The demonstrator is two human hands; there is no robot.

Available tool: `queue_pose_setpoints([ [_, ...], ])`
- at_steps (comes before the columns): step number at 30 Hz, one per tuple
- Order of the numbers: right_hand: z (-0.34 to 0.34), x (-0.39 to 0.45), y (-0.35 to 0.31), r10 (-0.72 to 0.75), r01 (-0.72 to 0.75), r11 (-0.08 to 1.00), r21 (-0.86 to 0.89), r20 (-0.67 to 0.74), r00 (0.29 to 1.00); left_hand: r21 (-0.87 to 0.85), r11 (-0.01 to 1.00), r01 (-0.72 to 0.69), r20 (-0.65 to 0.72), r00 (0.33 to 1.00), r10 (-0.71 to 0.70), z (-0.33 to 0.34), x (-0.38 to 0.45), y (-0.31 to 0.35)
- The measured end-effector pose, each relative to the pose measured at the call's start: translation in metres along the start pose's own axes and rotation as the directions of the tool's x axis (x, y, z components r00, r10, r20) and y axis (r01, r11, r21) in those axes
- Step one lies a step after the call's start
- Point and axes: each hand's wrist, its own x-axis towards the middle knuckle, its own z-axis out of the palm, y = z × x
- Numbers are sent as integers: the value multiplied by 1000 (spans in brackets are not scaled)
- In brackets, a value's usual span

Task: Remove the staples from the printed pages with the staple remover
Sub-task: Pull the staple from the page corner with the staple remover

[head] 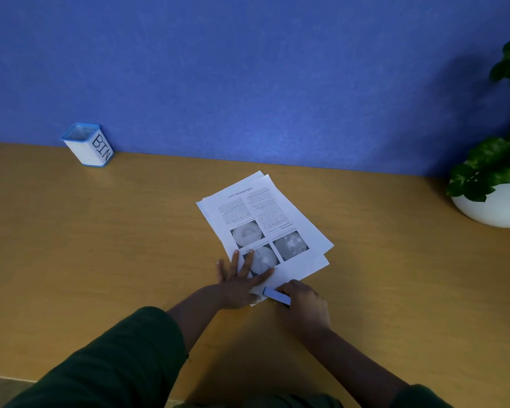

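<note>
Green sleeves reach in: the left hand lies flat, fingers spread, pinning the printed pages on the surface. Right hand grips the staple remover at the near corner. Looks like the bite's underway; next, a steady lever upward.

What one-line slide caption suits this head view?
Left hand flattens printed pages while right hand works the staple remover.
</note>
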Motion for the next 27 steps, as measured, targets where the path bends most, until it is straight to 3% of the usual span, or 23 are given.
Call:
queue_pose_setpoints([
  [7,4,5,-9,-56,56,998,-10,-9,998,-1,1000,-13,-25,1000,13,1,-1,0],
  [15,-2,2,5,43,-43,997,62,-2,999,10,1000,-1,0,1000,1,0,1,-1],
  [27,3,2,-5,-25,25,1000,-8,-3,1000,11,1000,4,-18,1000,-4,1,-1,1],
])
